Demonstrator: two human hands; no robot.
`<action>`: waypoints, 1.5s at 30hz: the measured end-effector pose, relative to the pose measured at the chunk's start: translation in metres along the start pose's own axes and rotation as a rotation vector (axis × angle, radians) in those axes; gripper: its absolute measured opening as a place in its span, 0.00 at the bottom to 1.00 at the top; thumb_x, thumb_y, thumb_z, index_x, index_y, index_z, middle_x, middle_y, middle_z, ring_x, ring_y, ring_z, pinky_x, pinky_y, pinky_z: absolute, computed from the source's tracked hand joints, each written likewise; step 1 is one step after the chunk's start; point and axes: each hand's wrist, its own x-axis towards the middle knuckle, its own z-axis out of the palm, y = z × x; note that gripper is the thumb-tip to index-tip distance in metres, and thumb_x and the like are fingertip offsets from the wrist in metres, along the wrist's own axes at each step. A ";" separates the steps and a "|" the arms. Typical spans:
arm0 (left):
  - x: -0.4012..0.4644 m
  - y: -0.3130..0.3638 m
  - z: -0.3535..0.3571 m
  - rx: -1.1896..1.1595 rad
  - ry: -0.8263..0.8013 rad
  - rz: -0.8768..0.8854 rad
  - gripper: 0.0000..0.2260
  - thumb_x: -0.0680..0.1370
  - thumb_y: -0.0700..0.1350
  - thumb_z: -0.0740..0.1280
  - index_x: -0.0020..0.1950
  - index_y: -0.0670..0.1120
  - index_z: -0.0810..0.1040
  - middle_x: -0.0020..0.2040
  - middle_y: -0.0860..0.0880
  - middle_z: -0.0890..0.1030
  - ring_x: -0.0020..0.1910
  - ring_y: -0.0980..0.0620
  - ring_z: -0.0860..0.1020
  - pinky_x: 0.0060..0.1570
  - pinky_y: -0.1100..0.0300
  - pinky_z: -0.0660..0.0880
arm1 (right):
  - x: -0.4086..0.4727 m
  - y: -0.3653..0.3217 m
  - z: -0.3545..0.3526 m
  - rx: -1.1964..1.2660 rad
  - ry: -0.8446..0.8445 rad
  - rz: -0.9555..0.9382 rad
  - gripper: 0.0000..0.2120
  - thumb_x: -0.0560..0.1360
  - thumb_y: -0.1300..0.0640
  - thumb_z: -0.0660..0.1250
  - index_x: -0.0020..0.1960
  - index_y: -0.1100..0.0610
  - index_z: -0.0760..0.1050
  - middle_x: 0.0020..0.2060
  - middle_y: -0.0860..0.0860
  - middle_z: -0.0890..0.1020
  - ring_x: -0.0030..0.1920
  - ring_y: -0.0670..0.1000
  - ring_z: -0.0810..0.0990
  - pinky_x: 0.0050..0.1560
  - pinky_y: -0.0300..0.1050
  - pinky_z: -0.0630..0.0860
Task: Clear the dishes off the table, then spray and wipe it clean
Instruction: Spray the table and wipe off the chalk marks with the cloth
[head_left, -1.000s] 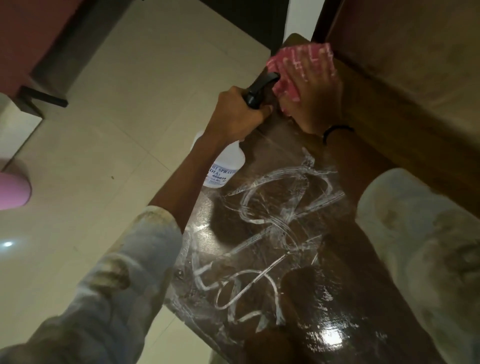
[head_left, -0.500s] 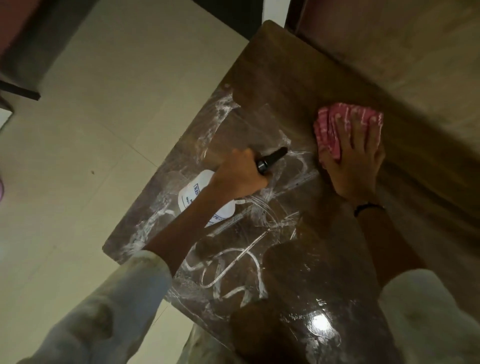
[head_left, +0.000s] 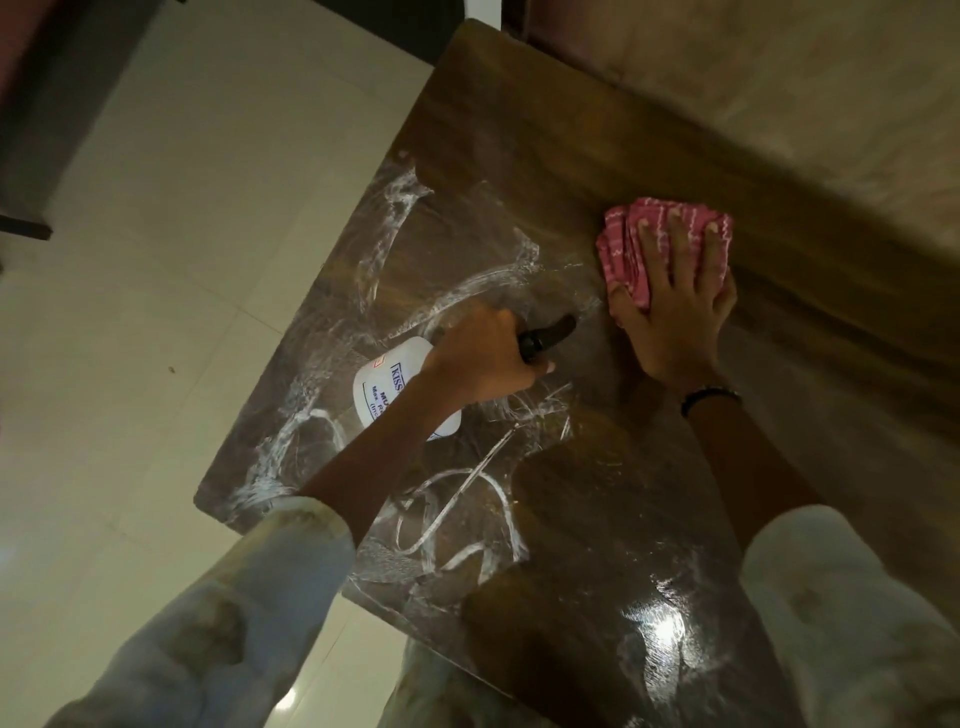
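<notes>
My right hand (head_left: 675, 312) lies flat on a folded pink cloth (head_left: 631, 249), fingers (head_left: 678, 244) spread across its top and pressing it down onto the dark wooden surface (head_left: 519, 156). The cloth sits under and just beyond my fingertips, near the far right side of the surface, with its left edge showing beside my thumb. A dark band (head_left: 709, 397) circles that wrist.

My left hand (head_left: 480, 358) is wrapped round the neck of a white spray bottle (head_left: 387, 384), fingers curled tight about it; the black nozzle (head_left: 550, 335) juts out past my knuckles toward the cloth, well short of touching it. The bottle's labelled body hangs behind my palm, over the surface, partly hidden by my forearm; whether it rests on the wood, I cannot tell.

White, foamy streaks (head_left: 452, 499) loop across the surface beneath and to the near side of my left fingers, while the wood beyond my right fingertips looks plain and dry. A bright light glints off the wet patch (head_left: 670, 631) close to my body. Pale floor tiles (head_left: 182, 260) stretch away on the left.
</notes>
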 end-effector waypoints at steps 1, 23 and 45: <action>-0.001 -0.001 0.001 0.003 0.013 0.003 0.17 0.71 0.57 0.70 0.46 0.44 0.78 0.37 0.48 0.76 0.38 0.48 0.78 0.38 0.57 0.76 | 0.000 -0.001 -0.001 0.001 -0.001 -0.003 0.36 0.73 0.32 0.46 0.77 0.45 0.49 0.78 0.52 0.51 0.77 0.61 0.44 0.71 0.66 0.50; -0.026 -0.019 -0.027 -0.432 0.193 0.008 0.13 0.72 0.49 0.72 0.38 0.39 0.78 0.29 0.48 0.76 0.28 0.57 0.74 0.33 0.69 0.67 | -0.017 -0.003 0.003 -0.090 -0.031 -0.204 0.34 0.75 0.34 0.47 0.77 0.45 0.49 0.78 0.51 0.53 0.77 0.59 0.47 0.72 0.65 0.49; -0.026 -0.002 -0.025 -0.295 0.292 -0.134 0.08 0.73 0.47 0.71 0.45 0.45 0.76 0.28 0.54 0.73 0.22 0.61 0.74 0.21 0.76 0.66 | -0.033 -0.009 0.001 -0.020 -0.110 -0.274 0.36 0.72 0.33 0.44 0.77 0.43 0.48 0.78 0.47 0.50 0.77 0.56 0.42 0.72 0.65 0.44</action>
